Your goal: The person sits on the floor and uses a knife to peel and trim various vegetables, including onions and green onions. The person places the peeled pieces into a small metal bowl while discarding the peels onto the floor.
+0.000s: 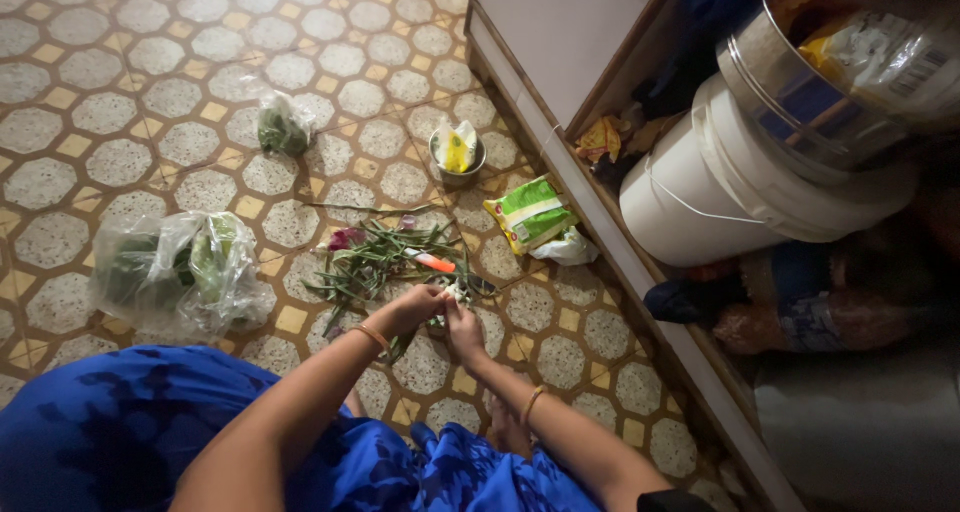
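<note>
I sit on a tiled floor in blue clothing. My left hand (415, 307) and my right hand (463, 329) meet over a small pale vegetable piece (455, 294), both pinched on it. Just beyond them lies a pile of green stalks and trimmings (375, 262) with a knife with an orange-and-white handle (432, 262) on top. A purple onion piece (346, 238) lies at the pile's far left edge.
A clear plastic bag of greens (180, 270) lies to the left, and a smaller bag (283, 125) further away. A steel bowl with a yellow packet (458, 152) and a green packet (530, 212) sit near a cabinet. A white bucket (720, 187) and steel container (810, 92) stand on the right.
</note>
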